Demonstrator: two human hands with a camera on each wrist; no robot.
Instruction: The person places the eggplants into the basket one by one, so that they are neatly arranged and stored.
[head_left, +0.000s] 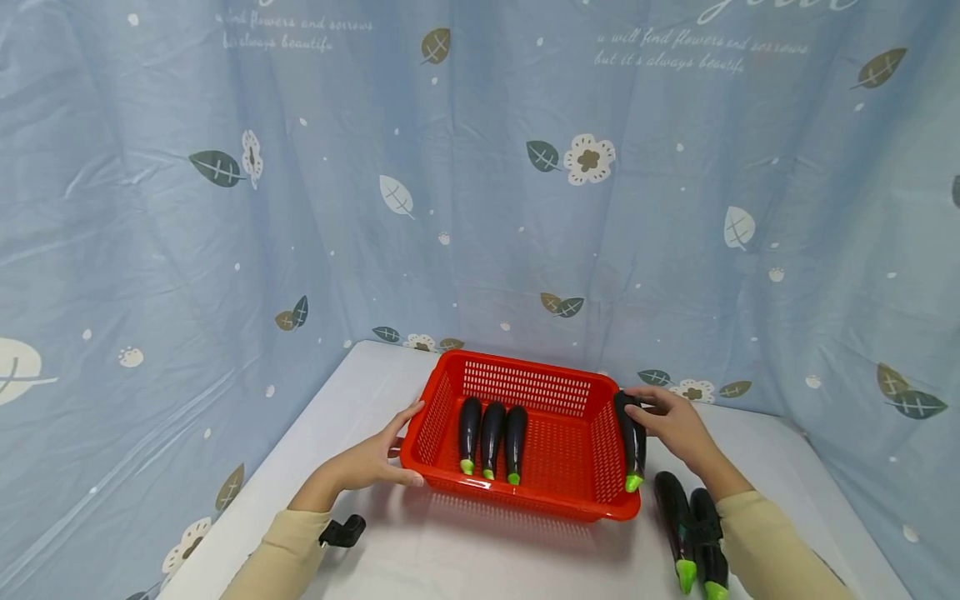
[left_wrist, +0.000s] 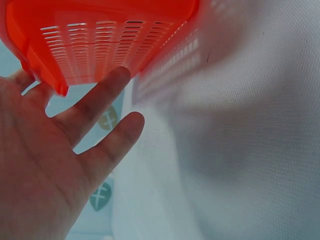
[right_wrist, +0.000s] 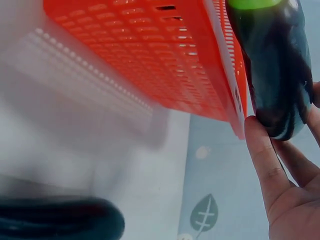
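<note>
A red plastic basket point(head_left: 555, 433) with slotted walls stands on the white table. Three dark eggplants point(head_left: 492, 437) lie side by side in its left half, green stem ends toward me. My left hand point(head_left: 375, 458) touches the basket's left end, fingers spread and fairly straight; in the left wrist view two fingers reach below the rim. Over the right rim, my right hand point(head_left: 671, 421) holds another eggplant point(head_left: 632, 442) by its far end, its green stem end toward me. In the right wrist view that eggplant point(right_wrist: 275, 65) sits just beside the rim, between fingers partly out of frame.
Two more eggplants point(head_left: 678, 525) lie on the table to the right of the basket, one partly covered by a black strap near the right sleeve. A small black device point(head_left: 343, 531) sits at the left wrist. Blue patterned curtain point(head_left: 480, 208) hangs behind the table.
</note>
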